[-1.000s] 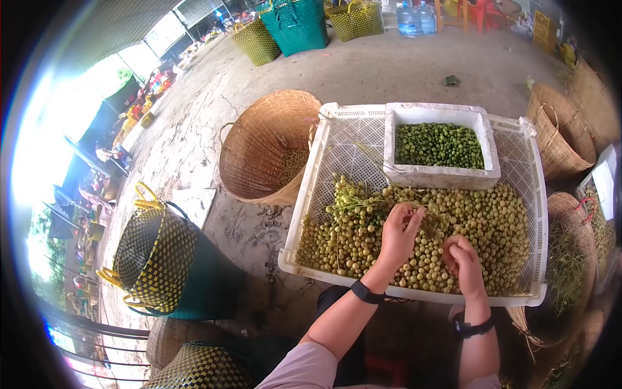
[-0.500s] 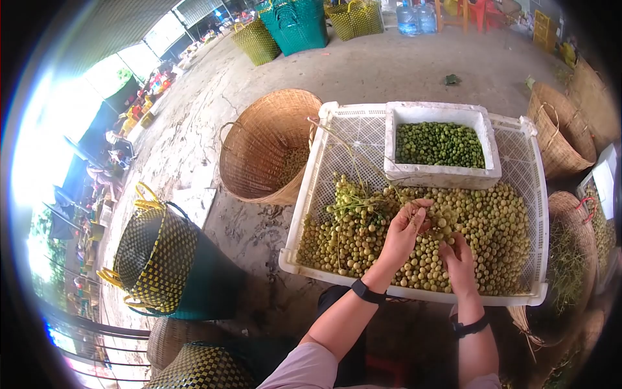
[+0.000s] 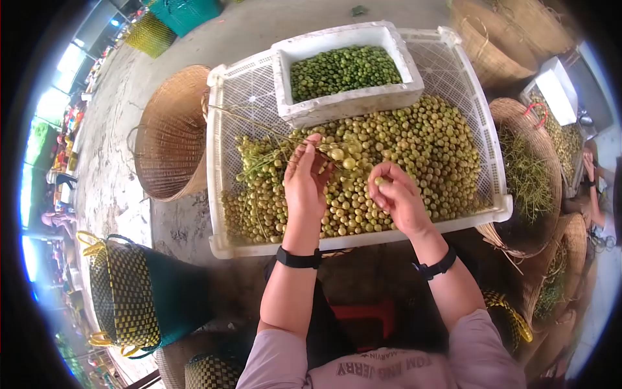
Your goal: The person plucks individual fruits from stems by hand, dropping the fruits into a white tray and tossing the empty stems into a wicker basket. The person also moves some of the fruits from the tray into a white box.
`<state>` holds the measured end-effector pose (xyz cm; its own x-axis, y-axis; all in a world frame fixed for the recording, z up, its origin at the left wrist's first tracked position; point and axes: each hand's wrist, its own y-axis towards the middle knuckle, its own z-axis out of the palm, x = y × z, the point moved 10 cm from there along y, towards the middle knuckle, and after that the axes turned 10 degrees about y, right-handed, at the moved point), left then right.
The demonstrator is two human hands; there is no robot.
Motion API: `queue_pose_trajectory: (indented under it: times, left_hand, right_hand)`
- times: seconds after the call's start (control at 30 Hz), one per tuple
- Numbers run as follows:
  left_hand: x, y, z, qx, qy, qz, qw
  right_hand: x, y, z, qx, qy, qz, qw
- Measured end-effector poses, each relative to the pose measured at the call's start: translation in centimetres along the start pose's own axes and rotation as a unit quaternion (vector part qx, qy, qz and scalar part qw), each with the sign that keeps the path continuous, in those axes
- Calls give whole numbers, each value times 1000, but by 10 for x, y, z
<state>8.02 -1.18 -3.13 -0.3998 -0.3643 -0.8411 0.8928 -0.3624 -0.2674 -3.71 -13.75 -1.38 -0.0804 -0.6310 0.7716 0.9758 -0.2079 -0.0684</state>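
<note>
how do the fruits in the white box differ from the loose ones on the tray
The box fruits are deep green, while the tray fruits run yellowish to tan. The box fruits look smaller than the tray fruits. The box fruits sit within the walls of the white box; the tray fruits spread over the tray. Both are round and heaped together.

**Bare left hand (image 3: 307,180) and bare right hand (image 3: 400,200) apart, fingers bent**

The bare left forearm (image 3: 285,301) reaches almost straight forward; the bare right forearm (image 3: 452,288) slants inward, the right hand's thumb and fingers curled.
</note>
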Motion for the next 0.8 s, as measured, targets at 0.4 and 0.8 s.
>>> queue_pose_trajectory:
  times: [0.4,0.8]
  left_hand:
    - [-13,-18,27,9,139,94,986]
    - [-11,-13,20,-6,25,36,999]
  right_hand:
    - [0,5,-13,-97,-143,-22,985]
    - [11,12,-18,-96,-91,-30,991]
